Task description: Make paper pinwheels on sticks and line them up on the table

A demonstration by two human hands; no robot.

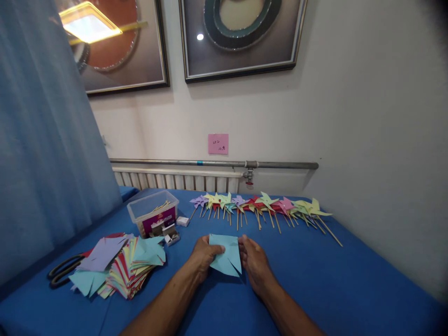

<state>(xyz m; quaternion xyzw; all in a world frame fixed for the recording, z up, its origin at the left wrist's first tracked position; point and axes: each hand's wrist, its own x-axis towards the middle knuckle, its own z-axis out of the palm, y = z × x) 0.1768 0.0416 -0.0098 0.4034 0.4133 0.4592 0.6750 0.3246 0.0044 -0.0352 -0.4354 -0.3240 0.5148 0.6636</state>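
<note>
A light blue cut paper square (pixel 227 255) lies between my hands on the blue table (pixel 332 280). My left hand (pixel 203 259) pinches its left edge with thumb on top. My right hand (pixel 255 261) grips its right edge, fingers curled onto the paper. A stack of cut coloured paper squares (pixel 122 266) sits to the left of my left forearm. A row of finished paper pinwheels on wooden sticks (pixel 262 207) lies along the far side of the table.
A clear plastic box (pixel 153 215) with sticks stands at the back left, small boxes (pixel 172 235) beside it. Black scissors (pixel 63 270) lie at the far left under the paper. A blue curtain hangs left; a radiator and pipe run along the wall.
</note>
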